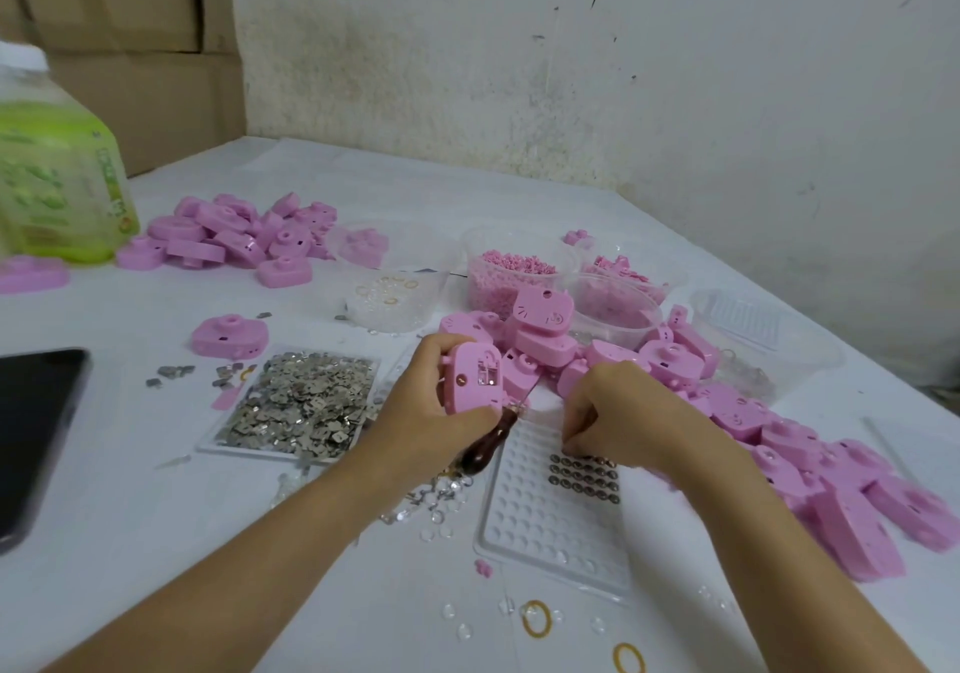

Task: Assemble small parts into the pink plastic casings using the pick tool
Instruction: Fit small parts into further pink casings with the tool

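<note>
Left hand [421, 404] grips pink casing [475, 378] near tray [524, 532].

- Left of my left hand [431, 404], the tray of metal pieces [301, 402] sits just beside it; bare bench [156, 516] opens only nearer me, short of the phone [36, 433].
- Right of my right hand [618, 412], a heap of pink casings [789, 454] blocks the way.
- Beyond both hands, clear tubs [618, 319] crowd together.
- Between the hands, the held casing [472, 376], pick tool [483, 449] and dimpled tray [535, 521] fill the narrow gap.
</note>
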